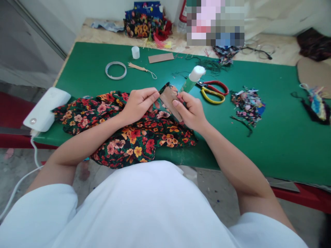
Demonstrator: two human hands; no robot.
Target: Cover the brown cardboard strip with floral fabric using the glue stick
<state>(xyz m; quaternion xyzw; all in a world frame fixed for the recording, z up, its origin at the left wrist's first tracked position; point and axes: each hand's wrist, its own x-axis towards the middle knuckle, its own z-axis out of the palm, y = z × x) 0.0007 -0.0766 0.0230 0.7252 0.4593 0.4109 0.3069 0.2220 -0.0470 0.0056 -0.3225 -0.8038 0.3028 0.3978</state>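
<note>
My right hand (191,111) grips a brown cardboard piece (170,102), its thumb lying on the face and a strip of floral fabric along the top edge. At the cardboard's left corner, my left hand (141,103) is closed in a pinch; what lies between its fingertips is too small to make out. Dark floral cloth (129,144) spreads beneath both hands, over the table's front edge. Just behind my right hand is a green glue stick (190,81) with a white top, and scissors (213,92) with red and yellow handles lie to its right.
On the green table (281,137) are fabric scraps (249,105), a tape ring (116,70), a white cap (135,52), a tassel (141,68) and a cardboard strip (160,58). A white device (46,109) with a cord sits at the left edge. Folded fabrics (143,22) stand behind.
</note>
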